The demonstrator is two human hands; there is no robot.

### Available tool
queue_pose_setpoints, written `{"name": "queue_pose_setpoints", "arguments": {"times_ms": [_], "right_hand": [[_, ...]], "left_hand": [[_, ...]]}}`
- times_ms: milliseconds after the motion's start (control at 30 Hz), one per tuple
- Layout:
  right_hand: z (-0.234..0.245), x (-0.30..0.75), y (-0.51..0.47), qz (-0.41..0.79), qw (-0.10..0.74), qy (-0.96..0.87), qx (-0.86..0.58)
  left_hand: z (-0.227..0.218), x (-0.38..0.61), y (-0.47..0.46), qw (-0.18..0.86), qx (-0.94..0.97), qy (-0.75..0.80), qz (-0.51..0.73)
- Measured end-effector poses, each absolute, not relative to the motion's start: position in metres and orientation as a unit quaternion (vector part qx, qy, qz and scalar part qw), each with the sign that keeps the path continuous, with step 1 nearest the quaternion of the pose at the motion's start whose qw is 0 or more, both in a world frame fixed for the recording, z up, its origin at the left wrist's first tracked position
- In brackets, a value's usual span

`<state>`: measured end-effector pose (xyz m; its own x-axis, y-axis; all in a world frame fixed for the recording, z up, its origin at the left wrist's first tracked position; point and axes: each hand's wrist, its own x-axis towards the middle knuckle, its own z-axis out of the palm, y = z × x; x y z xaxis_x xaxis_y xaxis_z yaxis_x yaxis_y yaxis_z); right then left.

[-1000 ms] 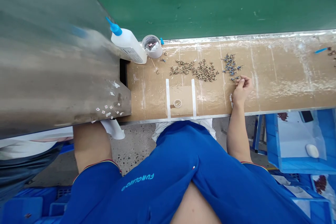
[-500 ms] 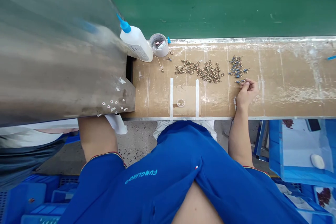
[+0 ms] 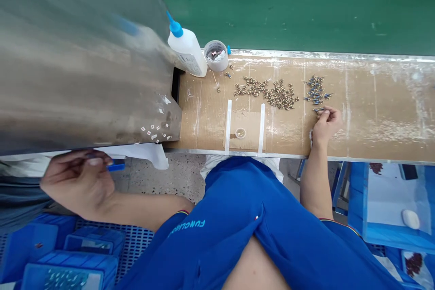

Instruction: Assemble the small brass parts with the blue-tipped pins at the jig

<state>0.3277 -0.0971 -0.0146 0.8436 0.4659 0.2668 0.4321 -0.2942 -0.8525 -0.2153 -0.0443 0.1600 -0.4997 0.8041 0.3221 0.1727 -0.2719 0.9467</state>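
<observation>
My left hand [image 3: 79, 184] is raised at the lower left, by the edge of a steel panel, with a small blue object [image 3: 116, 167] pinched in its fingers. My right hand [image 3: 326, 126] rests on the cardboard-covered bench [image 3: 374, 113], fingers curled against a few loose parts [image 3: 318, 110]. Just above it lies a pile of blue-and-metal parts [image 3: 316, 89]. Left of that pile spreads a heap of small brass hooks [image 3: 268, 95]. At the back stand a blue-capped glue bottle [image 3: 187, 52] and a round white tape roll [image 3: 216, 55] holding scraps.
A large steel panel [image 3: 84, 63] with small white paper bits blocks the left side. A tiny cup [image 3: 240, 133] sits between white tape strips. A green wall [image 3: 288, 4] rises behind the bench. Blue crates [image 3: 64, 272] and a blue bin [image 3: 390, 204] sit below.
My left hand has swung up from beneath the panel into view, holding the blue object. My right hand stays by the parts pile, and the whole scene has shifted right in the view.
</observation>
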Motion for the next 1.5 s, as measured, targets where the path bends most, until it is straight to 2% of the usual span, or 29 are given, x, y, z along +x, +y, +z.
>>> {"name": "queue_pose_setpoints", "arguments": {"times_ms": [100, 233, 333, 567, 667, 833, 967, 1100, 1200, 1333, 1500], "right_hand": [[-0.014, 0.328, -0.096, 0.01, 0.52, -0.282, -0.806], [-0.009, 0.326, -0.097, 0.016, 0.522, -0.273, -0.808], [-0.004, 0.322, -0.099, 0.031, 0.528, -0.263, -0.806], [-0.007, 0.323, -0.1, 0.021, 0.515, -0.273, -0.812], [-0.01, 0.322, -0.101, 0.008, 0.537, -0.271, -0.799], [-0.002, 0.284, -0.104, 0.029, 0.575, -0.287, -0.765], [0.011, 0.22, -0.108, 0.174, 0.59, -0.357, -0.703], [0.015, 0.165, -0.109, 0.379, 0.507, -0.447, -0.632], [0.013, 0.149, -0.107, 0.443, 0.462, -0.472, -0.606], [0.013, 0.15, -0.105, 0.45, 0.45, -0.49, -0.596], [0.018, 0.152, -0.104, 0.368, 0.449, -0.568, -0.584]], "left_hand": [[0.151, -0.215, -0.047, 0.271, 0.535, 0.446, 0.665], [0.154, -0.164, -0.049, 0.49, 0.674, 0.288, 0.472], [0.141, -0.11, -0.042, 0.624, 0.657, 0.228, 0.357], [0.045, -0.037, 0.0, 0.727, 0.476, 0.372, 0.327], [0.024, -0.026, 0.008, 0.748, 0.447, 0.375, 0.316], [0.014, -0.021, 0.009, 0.763, 0.455, 0.341, 0.307], [0.007, -0.024, 0.009, 0.76, 0.47, 0.319, 0.317], [0.005, -0.023, 0.008, 0.75, 0.488, 0.308, 0.323], [0.003, -0.021, 0.006, 0.744, 0.499, 0.304, 0.324], [-0.001, -0.019, 0.002, 0.738, 0.51, 0.3, 0.326], [-0.005, -0.017, -0.002, 0.715, 0.523, 0.322, 0.332]]}}
